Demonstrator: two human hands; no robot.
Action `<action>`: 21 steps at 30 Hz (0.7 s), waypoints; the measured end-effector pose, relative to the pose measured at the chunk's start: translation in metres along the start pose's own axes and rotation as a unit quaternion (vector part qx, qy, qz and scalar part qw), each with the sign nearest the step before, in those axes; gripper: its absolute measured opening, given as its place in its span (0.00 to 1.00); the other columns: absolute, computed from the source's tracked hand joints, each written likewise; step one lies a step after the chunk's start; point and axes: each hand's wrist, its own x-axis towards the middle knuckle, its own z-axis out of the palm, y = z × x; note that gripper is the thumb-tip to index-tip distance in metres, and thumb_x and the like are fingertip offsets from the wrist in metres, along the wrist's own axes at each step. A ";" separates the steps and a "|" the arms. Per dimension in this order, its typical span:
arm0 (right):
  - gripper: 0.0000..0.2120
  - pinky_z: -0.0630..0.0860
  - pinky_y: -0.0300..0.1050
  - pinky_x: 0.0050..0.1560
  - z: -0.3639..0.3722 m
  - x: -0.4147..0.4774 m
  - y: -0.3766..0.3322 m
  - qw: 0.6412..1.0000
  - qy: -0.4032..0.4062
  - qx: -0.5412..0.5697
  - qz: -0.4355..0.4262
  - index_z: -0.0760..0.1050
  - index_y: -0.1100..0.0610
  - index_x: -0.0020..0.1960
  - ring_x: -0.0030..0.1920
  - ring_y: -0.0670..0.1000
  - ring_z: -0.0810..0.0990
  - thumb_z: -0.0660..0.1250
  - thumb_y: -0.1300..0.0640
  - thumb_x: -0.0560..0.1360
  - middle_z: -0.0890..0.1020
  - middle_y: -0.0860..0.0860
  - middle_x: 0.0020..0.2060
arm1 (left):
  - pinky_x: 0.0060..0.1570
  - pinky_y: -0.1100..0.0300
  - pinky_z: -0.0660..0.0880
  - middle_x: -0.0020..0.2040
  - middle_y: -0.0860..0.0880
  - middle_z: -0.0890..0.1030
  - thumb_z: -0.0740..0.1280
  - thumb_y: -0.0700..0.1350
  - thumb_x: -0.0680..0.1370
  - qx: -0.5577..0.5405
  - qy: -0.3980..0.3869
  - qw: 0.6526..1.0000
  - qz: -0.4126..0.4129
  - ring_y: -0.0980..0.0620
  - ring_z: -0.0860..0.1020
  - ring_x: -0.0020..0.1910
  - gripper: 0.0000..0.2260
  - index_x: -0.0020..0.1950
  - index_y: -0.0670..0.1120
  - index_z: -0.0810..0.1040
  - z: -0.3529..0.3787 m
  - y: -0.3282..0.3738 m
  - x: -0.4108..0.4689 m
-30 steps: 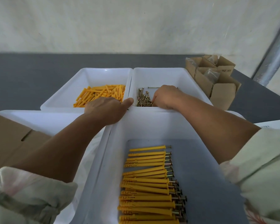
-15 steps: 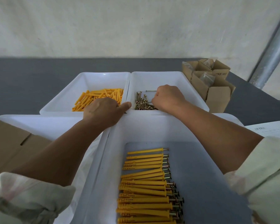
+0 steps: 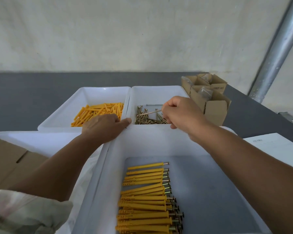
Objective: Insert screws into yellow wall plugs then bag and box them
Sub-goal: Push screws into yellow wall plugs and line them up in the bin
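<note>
Loose yellow wall plugs [image 3: 98, 112] lie in the far left white bin [image 3: 85, 93]. My left hand [image 3: 103, 127] reaches into that bin with fingers curled down among the plugs, its fingertips hidden. Brass screws [image 3: 145, 118] are piled in the far right white bin [image 3: 157, 93]. My right hand [image 3: 181, 114] hovers over this pile and pinches one screw [image 3: 150, 112], lifted clear and pointing left. In the near white bin [image 3: 159, 142], several plugs with screws inserted [image 3: 147, 200] lie in a row.
Open cardboard boxes [image 3: 210, 98] holding clear bags stand at the back right. A flat cardboard piece [image 3: 8, 159] rests over another white bin at the left. A white sheet [image 3: 277, 146] lies at the right. A metal pole [image 3: 276, 48] rises beside the grey table's edge.
My right hand has risen out of the screw pile with one screw pinched in its fingers. My left hand stays in the plug bin.
</note>
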 end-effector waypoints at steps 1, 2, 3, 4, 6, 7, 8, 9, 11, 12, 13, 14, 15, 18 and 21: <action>0.06 0.82 0.48 0.39 0.001 -0.001 0.003 0.999 0.001 0.042 0.011 0.78 0.52 0.42 0.36 0.50 0.82 0.62 0.58 0.74 0.82 0.48 0.35 | 0.40 0.56 0.67 0.39 0.54 0.77 0.52 0.73 0.73 0.010 -0.009 1.000 0.001 0.52 0.75 0.42 0.27 0.42 0.53 0.77 -0.001 0.000 -0.001; 0.06 0.80 0.44 0.34 0.001 -0.002 0.006 0.996 0.001 0.081 0.023 0.78 0.54 0.42 0.34 0.48 0.81 0.63 0.58 0.74 0.82 0.48 0.34 | 0.40 0.56 0.67 0.40 0.54 0.77 0.51 0.74 0.73 0.017 -0.013 1.000 0.004 0.51 0.75 0.42 0.27 0.43 0.53 0.77 -0.001 0.000 -0.002; 0.06 0.77 0.40 0.31 0.001 -0.002 0.008 0.993 -0.001 0.113 0.034 0.79 0.55 0.42 0.32 0.46 0.80 0.63 0.59 0.75 0.82 0.48 0.33 | 0.41 0.56 0.67 0.41 0.54 0.78 0.51 0.74 0.72 0.019 -0.016 1.000 0.004 0.51 0.75 0.43 0.28 0.45 0.53 0.77 -0.002 0.001 -0.003; 0.06 0.76 0.39 0.30 0.001 -0.001 0.010 0.990 -0.004 0.133 0.042 0.79 0.55 0.42 0.31 0.45 0.79 0.64 0.59 0.75 0.82 0.47 0.31 | 0.42 0.56 0.67 0.43 0.54 0.78 0.52 0.74 0.72 0.017 -0.018 1.000 0.002 0.51 0.75 0.45 0.28 0.46 0.54 0.77 -0.003 0.001 -0.004; 0.06 0.76 0.38 0.30 0.000 0.000 0.012 0.987 -0.011 0.153 0.045 0.79 0.56 0.42 0.29 0.44 0.78 0.65 0.58 0.75 0.82 0.46 0.29 | 0.46 0.55 0.70 0.47 0.54 0.78 0.54 0.74 0.72 -0.002 -0.019 1.000 -0.004 0.50 0.75 0.48 0.26 0.51 0.55 0.78 -0.006 0.003 -0.005; 0.06 0.76 0.38 0.30 -0.001 0.000 0.013 0.986 -0.014 0.158 0.042 0.78 0.56 0.42 0.28 0.43 0.78 0.65 0.57 0.76 0.82 0.45 0.28 | 0.48 0.54 0.71 0.49 0.54 0.77 0.55 0.72 0.73 -0.025 -0.015 1.000 -0.009 0.50 0.74 0.50 0.25 0.53 0.56 0.77 -0.007 0.004 -0.006; 0.07 0.75 0.38 0.30 -0.001 0.001 0.013 0.986 -0.016 0.161 0.040 0.78 0.56 0.42 0.28 0.43 0.78 0.65 0.55 0.77 0.82 0.45 0.28 | 0.50 0.53 0.71 0.51 0.54 0.77 0.57 0.71 0.74 -0.058 -0.006 0.998 -0.017 0.50 0.74 0.51 0.23 0.56 0.57 0.77 -0.009 0.004 -0.006; 0.07 0.75 0.38 0.30 -0.002 0.001 0.013 0.986 -0.018 0.161 0.037 0.77 0.56 0.42 0.28 0.43 0.78 0.65 0.54 0.77 0.82 0.45 0.28 | 0.51 0.52 0.71 0.53 0.54 0.78 0.59 0.68 0.75 -0.096 0.005 0.995 -0.029 0.49 0.74 0.53 0.21 0.57 0.57 0.77 -0.011 0.004 -0.006; 0.09 0.76 0.39 0.31 -0.004 0.001 0.012 0.986 -0.023 0.159 0.034 0.77 0.56 0.42 0.28 0.43 0.79 0.65 0.53 0.78 0.83 0.45 0.29 | 0.56 0.51 0.73 0.59 0.51 0.79 0.62 0.62 0.76 -0.140 0.018 0.989 -0.054 0.48 0.75 0.57 0.18 0.61 0.56 0.77 -0.012 0.004 -0.005; 0.09 0.76 0.40 0.31 -0.005 0.000 0.012 0.986 -0.025 0.161 0.033 0.77 0.57 0.42 0.29 0.44 0.80 0.65 0.53 0.78 0.83 0.46 0.29 | 0.58 0.50 0.73 0.61 0.51 0.79 0.62 0.60 0.76 -0.137 0.015 0.988 -0.062 0.47 0.75 0.59 0.18 0.63 0.56 0.76 -0.012 0.004 -0.004; 0.10 0.76 0.41 0.31 -0.006 0.000 0.011 0.985 -0.026 0.165 0.033 0.77 0.57 0.43 0.29 0.45 0.81 0.65 0.52 0.78 0.84 0.47 0.30 | 0.60 0.49 0.73 0.62 0.50 0.79 0.63 0.59 0.77 -0.127 0.007 0.990 -0.067 0.46 0.75 0.60 0.18 0.65 0.56 0.76 -0.012 0.005 -0.003; 0.10 0.77 0.41 0.31 -0.007 -0.001 0.010 0.985 -0.027 0.169 0.035 0.76 0.58 0.43 0.30 0.46 0.82 0.64 0.52 0.78 0.84 0.48 0.31 | 0.60 0.49 0.72 0.64 0.50 0.78 0.63 0.58 0.77 -0.116 -0.001 0.991 -0.072 0.46 0.75 0.61 0.19 0.66 0.56 0.75 -0.012 0.006 -0.001; 0.11 0.77 0.41 0.30 -0.008 -0.002 0.010 0.983 -0.029 0.175 0.041 0.76 0.59 0.44 0.30 0.48 0.83 0.63 0.52 0.79 0.85 0.49 0.32 | 0.59 0.51 0.72 0.65 0.50 0.77 0.63 0.57 0.77 -0.111 -0.008 0.991 -0.076 0.46 0.74 0.62 0.19 0.67 0.56 0.75 -0.012 0.007 0.001; 0.12 0.77 0.42 0.27 -0.009 -0.005 0.008 0.976 -0.050 0.200 0.066 0.73 0.59 0.47 0.32 0.53 0.85 0.61 0.50 0.81 0.85 0.53 0.34 | 0.52 0.56 0.68 0.64 0.48 0.77 0.63 0.49 0.77 -0.122 -0.009 0.990 -0.077 0.46 0.73 0.58 0.17 0.66 0.54 0.76 -0.013 0.012 0.010; 0.12 0.76 0.43 0.26 -0.010 -0.007 0.007 0.974 -0.074 0.195 0.084 0.71 0.57 0.50 0.33 0.55 0.86 0.58 0.49 0.82 0.85 0.53 0.33 | 0.48 0.55 0.68 0.60 0.44 0.77 0.61 0.41 0.74 -0.090 0.007 0.992 -0.083 0.46 0.71 0.49 0.16 0.60 0.50 0.78 -0.017 0.010 0.018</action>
